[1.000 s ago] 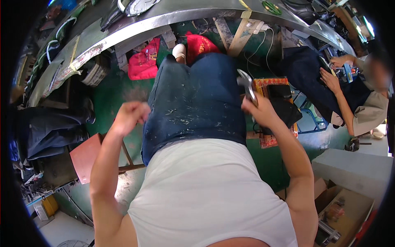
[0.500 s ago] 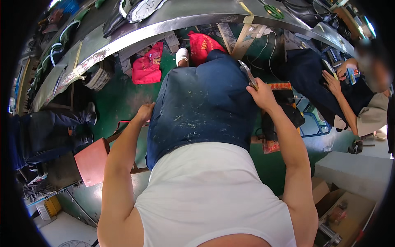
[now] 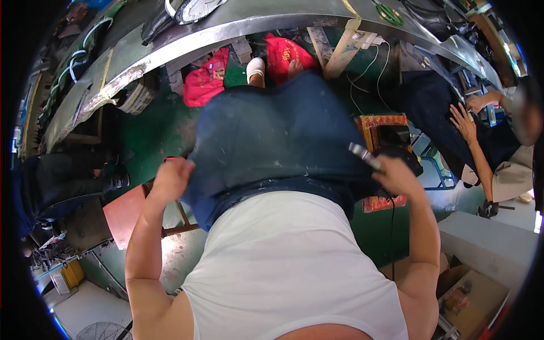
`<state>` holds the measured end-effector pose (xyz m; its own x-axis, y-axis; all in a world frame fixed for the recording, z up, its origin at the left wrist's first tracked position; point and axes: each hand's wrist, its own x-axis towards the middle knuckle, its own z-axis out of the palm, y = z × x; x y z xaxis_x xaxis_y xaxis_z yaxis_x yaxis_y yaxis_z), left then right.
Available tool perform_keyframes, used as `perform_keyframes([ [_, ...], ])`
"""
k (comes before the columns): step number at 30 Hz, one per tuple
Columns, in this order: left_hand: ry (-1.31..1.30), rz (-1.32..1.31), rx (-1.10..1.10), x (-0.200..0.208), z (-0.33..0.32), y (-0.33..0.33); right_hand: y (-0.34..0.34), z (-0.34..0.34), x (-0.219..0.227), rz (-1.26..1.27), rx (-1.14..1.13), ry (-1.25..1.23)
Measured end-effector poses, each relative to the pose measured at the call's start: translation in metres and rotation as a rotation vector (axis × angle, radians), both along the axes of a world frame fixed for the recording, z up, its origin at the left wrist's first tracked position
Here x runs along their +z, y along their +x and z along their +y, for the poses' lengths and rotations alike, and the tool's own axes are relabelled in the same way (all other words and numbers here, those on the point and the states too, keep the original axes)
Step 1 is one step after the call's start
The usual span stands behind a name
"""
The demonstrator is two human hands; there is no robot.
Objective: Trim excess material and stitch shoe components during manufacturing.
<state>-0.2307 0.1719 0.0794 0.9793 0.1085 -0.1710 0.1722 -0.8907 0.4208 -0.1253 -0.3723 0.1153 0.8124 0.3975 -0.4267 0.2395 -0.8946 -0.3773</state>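
A dark blue apron (image 3: 266, 136) with pale smears spreads wide across my lap, its sides drawn outward. My left hand (image 3: 171, 178) is closed on the apron's left edge. At the opposite edge, my right hand (image 3: 396, 177) is closed around a silvery metal hand tool (image 3: 362, 153), whose head points up and left over the cloth. Motion blurs the tool, so its exact kind is unclear. The fingers of this hand also seem to touch the apron's right edge, but I cannot tell whether they grip it.
A metal-edged workbench (image 3: 272, 34) curves ahead, with shoe parts and green-handled scissors (image 3: 389, 12) on it. Red bags (image 3: 207, 79) lie beneath. A pink-topped stool (image 3: 126, 218) is at left. At right are an orange-patterned box (image 3: 368, 130), a seated co-worker (image 3: 481, 141) and cardboard boxes (image 3: 473, 300).
Both hands have moved outward and nearer my body, stretching the apron wider. The tool has come down and right with my right hand. The co-worker's nearer hand has opened out flat.
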Motion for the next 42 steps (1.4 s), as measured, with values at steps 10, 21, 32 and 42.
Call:
perform_keyframes([
  [10, 0.245, -0.800, -0.146, 0.079, -0.007, 0.249, 0.025, 0.025, 0.012, 0.099, -0.170, 0.331],
  [21, -0.071, -0.342, 0.315, 0.109, -0.006, 0.403, 0.056, 0.082, -0.045, 0.394, -0.503, 0.689],
  [32, -0.698, -0.325, 0.027, 0.037, -0.061, 0.228, 0.067, 0.086, -0.067, 0.486, -0.660, 0.891],
  [42, -0.105, 0.390, -0.220, -0.036, -0.141, 0.179, 0.077, 0.095, -0.079, 0.566, -0.754, 0.978],
])
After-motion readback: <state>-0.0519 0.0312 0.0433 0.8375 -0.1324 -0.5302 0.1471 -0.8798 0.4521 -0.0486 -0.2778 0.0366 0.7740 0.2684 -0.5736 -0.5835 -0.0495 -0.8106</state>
